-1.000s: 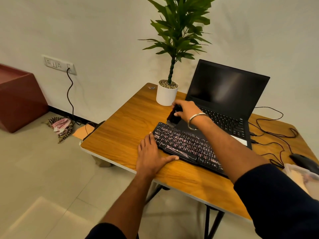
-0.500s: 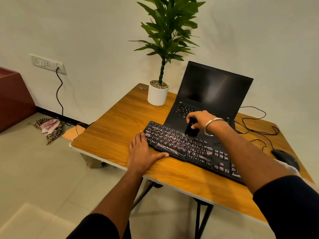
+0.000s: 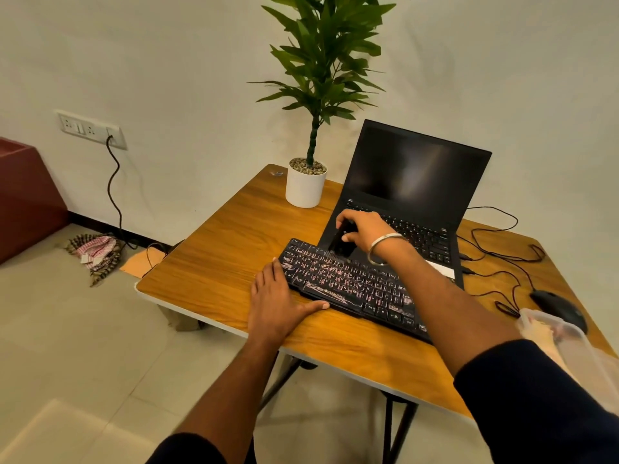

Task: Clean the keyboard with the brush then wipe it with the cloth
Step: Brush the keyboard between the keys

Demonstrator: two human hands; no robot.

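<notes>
A black keyboard point(image 3: 355, 284) with pink-lit keys lies slanted on the wooden table point(image 3: 221, 262), partly over the laptop's front. My right hand point(image 3: 361, 229) grips a small black brush point(image 3: 341, 242), whose bristles touch the keyboard's back edge near its left end. My left hand point(image 3: 278, 303) lies flat on the table, fingers against the keyboard's left end and thumb along its front edge. No cloth is clearly visible on the table.
An open black laptop point(image 3: 415, 182) stands behind the keyboard. A white potted plant point(image 3: 305, 185) sits at the table's back corner. A black mouse point(image 3: 557, 308), loose cables point(image 3: 495, 252) and a clear plastic container point(image 3: 569, 343) are at the right. A patterned rag point(image 3: 95, 252) lies on the floor.
My right hand swept the brush from the keyboard's left end to its middle, then back toward the left end at the back edge. My left hand stayed put.
</notes>
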